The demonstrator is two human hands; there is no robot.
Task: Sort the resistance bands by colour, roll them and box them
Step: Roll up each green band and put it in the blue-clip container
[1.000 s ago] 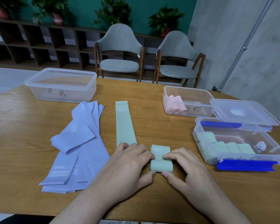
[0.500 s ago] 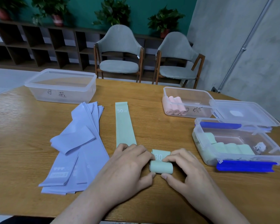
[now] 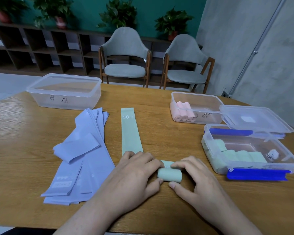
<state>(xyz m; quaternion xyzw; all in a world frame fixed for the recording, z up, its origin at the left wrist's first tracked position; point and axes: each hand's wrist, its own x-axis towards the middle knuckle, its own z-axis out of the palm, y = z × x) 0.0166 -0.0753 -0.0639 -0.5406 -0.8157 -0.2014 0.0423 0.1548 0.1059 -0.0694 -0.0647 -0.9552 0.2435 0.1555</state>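
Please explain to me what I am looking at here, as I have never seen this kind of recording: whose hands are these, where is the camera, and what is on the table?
There is no machine here: a person works with bare hands, and the single picture comes from a wide-angle camera worn on the head, looking forward and down. The left hand and the right hand together grip a green band that is almost rolled up, with only a short flat tail left beyond the roll. On the wooden table another green band marked 30 LB lies flat, beside a loose pile of lavender bands. At the right, a box with blue clips holds green rolls, and the box behind it holds pink rolls, with a lid lying next to it. The large box at the far left looks empty.
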